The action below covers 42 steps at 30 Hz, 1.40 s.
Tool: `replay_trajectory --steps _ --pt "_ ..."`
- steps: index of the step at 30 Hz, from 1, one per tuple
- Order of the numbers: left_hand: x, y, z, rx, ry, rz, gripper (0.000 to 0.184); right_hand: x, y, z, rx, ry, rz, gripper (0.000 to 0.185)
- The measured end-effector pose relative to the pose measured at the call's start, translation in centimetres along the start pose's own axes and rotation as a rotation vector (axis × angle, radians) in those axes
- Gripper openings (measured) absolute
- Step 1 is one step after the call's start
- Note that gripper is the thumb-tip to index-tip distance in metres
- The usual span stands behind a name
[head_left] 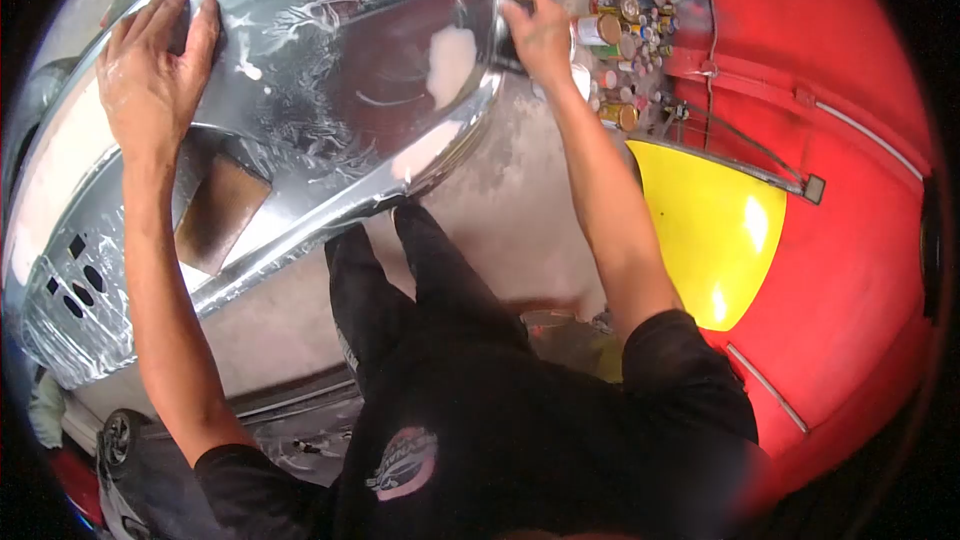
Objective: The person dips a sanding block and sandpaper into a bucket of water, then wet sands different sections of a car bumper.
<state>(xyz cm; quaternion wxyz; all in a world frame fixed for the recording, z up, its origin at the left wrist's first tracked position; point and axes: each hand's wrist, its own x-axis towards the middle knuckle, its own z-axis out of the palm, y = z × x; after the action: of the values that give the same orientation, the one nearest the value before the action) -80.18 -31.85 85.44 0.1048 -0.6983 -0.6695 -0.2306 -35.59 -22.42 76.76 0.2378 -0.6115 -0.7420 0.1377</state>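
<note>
A grey, wet-looking car body panel (300,60) with pale filler patches lies in front of me. My left hand (155,80) rests on its upper left edge, fingers stretched out and thumb apart. Something dark shows between that thumb and the fingers; I cannot make out what. At the panel's right end, my right hand (540,35) is bent round the edge, with its thumb and index finger gripping there. Its other fingers are partly hidden. A brown sheet of sandpaper (225,215) lies on the panel beside my left forearm.
Several paint cans (600,32) stand on the floor to the right. A yellow panel (710,230) leans near a red wall (840,40). Behind me at lower left is a dark car (180,480). My legs stand close to the panel's near edge.
</note>
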Motion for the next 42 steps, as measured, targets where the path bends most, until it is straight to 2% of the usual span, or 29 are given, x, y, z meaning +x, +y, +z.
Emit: replay_trajectory --steps 3,5,6,9,11,14,17,19,20,21,23,24,26,29,31,33,35,37,38,42 --pt "-0.1 -0.3 -0.4 0.001 -0.035 -0.004 0.042 -0.6 -1.8 -0.3 0.147 0.019 0.049 0.031" --pt "-0.4 0.0 0.0 0.017 -0.015 0.006 0.042 2.6 -2.2 -0.8 -0.058 -0.048 0.073 0.031" --pt "-0.6 0.1 0.2 0.014 -0.017 0.005 0.042 4.4 -2.3 -0.5 0.098 0.000 -0.056 0.030" --pt "-0.6 -0.1 0.3 -0.014 -0.024 -0.037 0.042 1.8 -2.2 -1.0 0.056 0.048 -0.118 0.029" --pt "-0.4 0.3 -0.2 -0.046 -0.016 -0.057 0.041 -2.2 -1.8 -0.7 0.083 -0.024 0.044 0.028" --pt "-0.3 0.2 -0.2 0.017 -0.007 -0.013 0.040 -1.7 -2.3 -0.3 0.054 -0.015 0.065 0.029" --pt "-0.4 0.0 0.0 0.005 -0.014 -0.006 0.040 2.6 -2.0 0.3 -0.076 0.036 -0.060 0.029" --pt "-0.6 0.0 0.3 -0.045 -0.003 -0.004 0.040 2.6 -2.3 0.2 0.101 0.072 -0.100 0.030" --pt "-0.5 0.0 0.1 -0.032 -0.010 0.011 0.040 0.6 -2.3 -0.2 -0.025 0.090 -0.130 0.029" --pt "-0.3 -0.4 -0.1 -0.010 -0.013 0.021 0.040 -1.5 -1.9 -0.2 -0.047 0.038 -0.048 0.029" --pt "-0.3 0.1 -0.4 0.001 -0.026 -0.018 0.041 -3.9 -2.4 0.0 0.167 0.065 0.046 0.028" --pt "-0.3 0.3 -0.5 -0.006 -0.025 -0.032 0.042 -2.9 -2.4 0.2 0.169 0.059 0.041 0.028" --pt "-0.5 -0.1 -0.1 -0.026 -0.014 -0.020 0.042 0.2 -1.7 0.1 -0.094 0.072 -0.090 0.029" --pt "-0.6 -0.7 0.2 0.001 -0.009 0.014 0.043 4.0 -3.5 -0.3 0.034 0.010 -0.043 0.030" --pt "-0.3 -0.6 0.2 0.007 0.014 0.021 0.043 1.5 -3.0 -0.7 -0.004 0.033 -0.071 0.032" --pt "-0.3 -0.7 0.1 0.035 -0.005 0.036 0.043 -1.7 -2.7 -0.5 -0.004 0.038 0.032 0.031" --pt "-0.4 -1.1 -0.1 0.027 -0.012 0.032 0.042 0.1 -2.1 0.4 -0.002 0.047 0.024 0.031" --pt "-0.5 -0.8 0.2 -0.002 -0.025 0.036 0.040 3.7 -3.1 -0.4 -0.122 0.061 -0.105 0.033" --pt "-0.5 -0.9 0.3 0.003 -0.022 0.028 0.041 4.8 -4.6 -1.1 0.076 -0.038 -0.042 0.039" --pt "-0.3 -0.5 0.4 0.018 0.018 0.045 0.041 2.3 -1.8 -0.6 -0.087 0.038 -0.075 0.036"
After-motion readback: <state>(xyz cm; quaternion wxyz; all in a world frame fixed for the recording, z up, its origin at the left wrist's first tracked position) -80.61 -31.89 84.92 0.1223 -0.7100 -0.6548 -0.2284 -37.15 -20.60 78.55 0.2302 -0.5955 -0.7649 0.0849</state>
